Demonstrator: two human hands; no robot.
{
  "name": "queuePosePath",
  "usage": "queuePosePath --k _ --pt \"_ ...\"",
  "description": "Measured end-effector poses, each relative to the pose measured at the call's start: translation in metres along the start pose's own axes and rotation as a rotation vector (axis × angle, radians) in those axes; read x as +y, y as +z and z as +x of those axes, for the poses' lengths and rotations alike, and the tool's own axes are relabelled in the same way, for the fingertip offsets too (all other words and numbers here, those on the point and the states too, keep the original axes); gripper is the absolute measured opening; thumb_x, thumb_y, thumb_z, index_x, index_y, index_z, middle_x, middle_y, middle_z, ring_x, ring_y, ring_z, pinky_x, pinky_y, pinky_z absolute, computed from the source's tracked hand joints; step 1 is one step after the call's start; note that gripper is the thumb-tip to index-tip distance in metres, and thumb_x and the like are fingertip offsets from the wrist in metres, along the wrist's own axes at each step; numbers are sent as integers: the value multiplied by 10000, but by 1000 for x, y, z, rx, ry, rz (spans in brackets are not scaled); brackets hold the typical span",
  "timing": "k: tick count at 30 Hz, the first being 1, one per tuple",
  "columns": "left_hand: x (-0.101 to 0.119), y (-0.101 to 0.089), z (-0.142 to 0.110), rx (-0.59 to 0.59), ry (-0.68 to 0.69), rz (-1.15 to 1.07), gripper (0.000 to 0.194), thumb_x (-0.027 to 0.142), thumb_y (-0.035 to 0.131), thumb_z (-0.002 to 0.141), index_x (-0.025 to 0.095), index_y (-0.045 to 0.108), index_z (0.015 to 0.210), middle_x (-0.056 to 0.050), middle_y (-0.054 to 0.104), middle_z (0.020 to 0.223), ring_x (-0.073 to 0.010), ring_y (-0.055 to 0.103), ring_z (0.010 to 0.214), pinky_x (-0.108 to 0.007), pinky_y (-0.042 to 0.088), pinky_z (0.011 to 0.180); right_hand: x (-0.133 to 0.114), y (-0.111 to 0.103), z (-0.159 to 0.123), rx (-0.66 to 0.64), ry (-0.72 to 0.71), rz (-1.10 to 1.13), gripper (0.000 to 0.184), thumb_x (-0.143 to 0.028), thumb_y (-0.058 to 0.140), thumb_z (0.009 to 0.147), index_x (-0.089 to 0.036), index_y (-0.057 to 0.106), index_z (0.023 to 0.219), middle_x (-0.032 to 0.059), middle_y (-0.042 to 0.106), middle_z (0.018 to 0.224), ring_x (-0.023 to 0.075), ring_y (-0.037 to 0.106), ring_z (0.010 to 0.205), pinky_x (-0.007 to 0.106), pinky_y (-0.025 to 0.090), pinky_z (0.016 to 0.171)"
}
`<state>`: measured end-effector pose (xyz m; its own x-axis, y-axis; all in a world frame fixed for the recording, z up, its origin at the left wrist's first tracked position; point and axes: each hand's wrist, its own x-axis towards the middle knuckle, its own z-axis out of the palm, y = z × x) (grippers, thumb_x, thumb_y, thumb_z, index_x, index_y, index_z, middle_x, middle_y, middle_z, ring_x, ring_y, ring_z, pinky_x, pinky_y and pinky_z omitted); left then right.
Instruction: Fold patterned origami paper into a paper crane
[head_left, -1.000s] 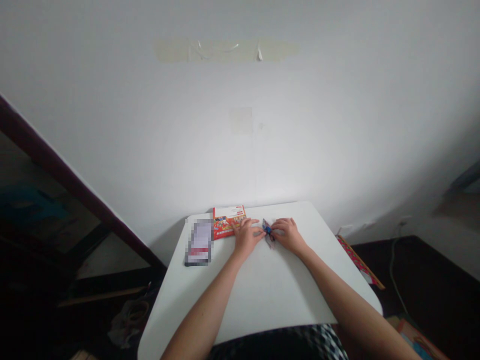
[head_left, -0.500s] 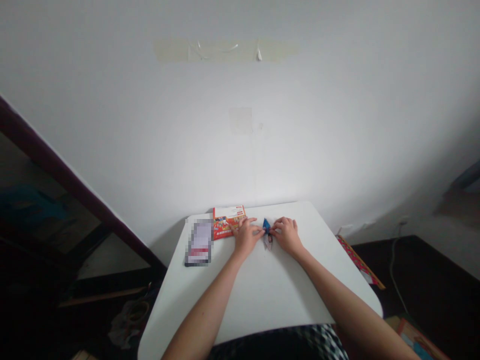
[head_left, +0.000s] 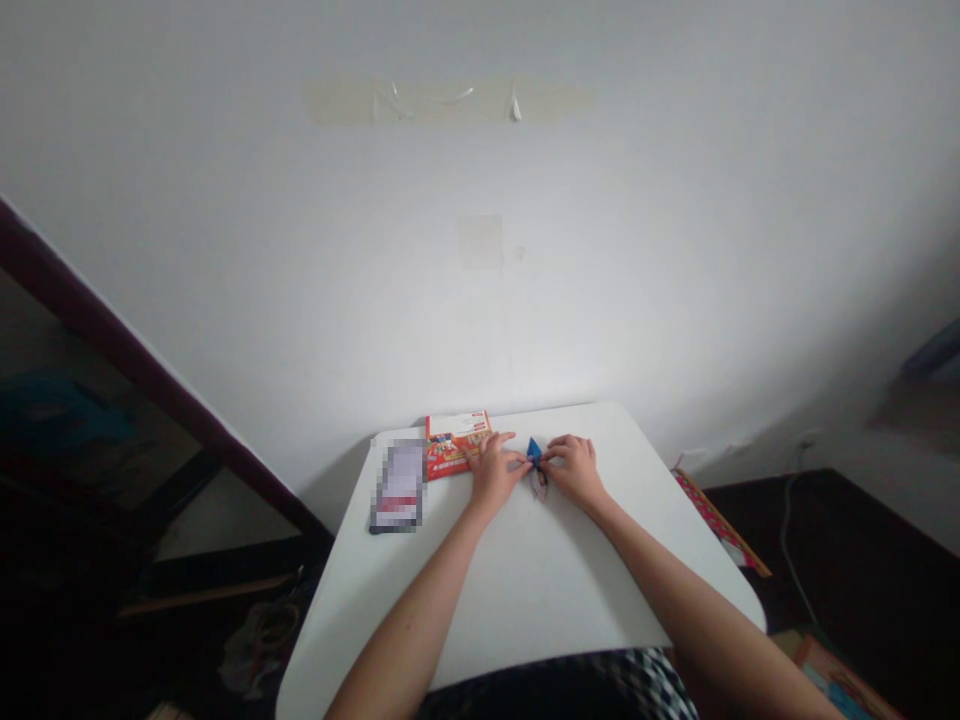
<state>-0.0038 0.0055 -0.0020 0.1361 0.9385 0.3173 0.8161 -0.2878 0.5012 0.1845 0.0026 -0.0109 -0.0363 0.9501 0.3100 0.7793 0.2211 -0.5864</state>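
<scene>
A small piece of folded paper [head_left: 534, 449], blue and pointed at its far end and pale with dark marks at its near end, lies between my hands over the table. My left hand [head_left: 493, 474] pinches its left side with thumb and finger, the other fingers stretched over the edge of a red-and-white printed booklet or packet [head_left: 447, 457]. From the right, my right hand [head_left: 574, 470] pinches the opposite side, its remaining fingers curled. The fingertips cover the middle of the paper.
The white table [head_left: 540, 590] stands against a wall [head_left: 600, 250]. A phone [head_left: 399, 485], blurred by pixels, lies at its left. Right of the table are a patterned red strip [head_left: 716, 520] and a cable [head_left: 785, 530]. A dark-framed structure [head_left: 150, 360] leans at the left.
The near, pale end of the paper looks narrower and more drawn together than before. Both hands keep their pinch with only slight finger movement.
</scene>
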Motion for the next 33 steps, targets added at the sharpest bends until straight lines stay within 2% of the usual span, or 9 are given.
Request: queuePosePath --k 3,6,12,17,22,28,33 --pt "2 0 0 8 -7 5 45 338 776 856 326 819 850 -15 626 1445 -346 407 1453 -782 123 1194 1 0 -2 47 -8 5 138 -354 693 881 -291 808 837 44 713 1124 279 571 1162 518 316 1137" --pt "5 1 -1 9 -30 15 40 342 777 852 329 815 848 -10 616 1459 -351 395 1457 -805 93 1185 1 1 -2 60 -21 -25 178 -347 664 910 -274 800 822 65 704 1140 291 555 1171 550 319 1141" --pt "11 3 1 2 -119 26 29 321 788 835 301 809 834 -20 566 1524 -372 351 1487 -821 79 1174 -4 7 -1 -6 -54 -146 211 -295 587 959 -232 780 899 131 671 1211 356 477 1264 729 206 1164" --pt "14 2 1 -6 -141 34 38 321 793 824 284 801 818 -17 524 1574 -387 332 1503 -826 68 1172 -12 8 0 -42 -63 -218 248 -276 540 980 -195 768 930 187 646 1264 401 432 1316 801 145 1150" --pt "13 3 1 10 -136 35 37 316 790 808 280 797 802 0 525 1575 -386 325 1506 -807 65 1185 -16 7 -1 -56 -49 -258 221 -282 564 965 -190 764 962 203 621 1309 424 386 1375 823 101 1149" --pt "14 6 1 12 -146 39 57 316 789 799 273 784 762 -4 510 1589 -388 313 1516 -805 48 1188 -14 7 -1 -20 -80 -244 146 -277 631 925 -203 753 895 181 637 1292 428 369 1390 836 102 1136" --pt "19 4 0 9 -168 39 64 304 790 797 259 781 753 -10 478 1612 -405 291 1531 -808 62 1190 -15 4 0 -38 -76 -226 165 -273 617 936 -204 759 888 182 637 1294 432 353 1412 847 89 1130"
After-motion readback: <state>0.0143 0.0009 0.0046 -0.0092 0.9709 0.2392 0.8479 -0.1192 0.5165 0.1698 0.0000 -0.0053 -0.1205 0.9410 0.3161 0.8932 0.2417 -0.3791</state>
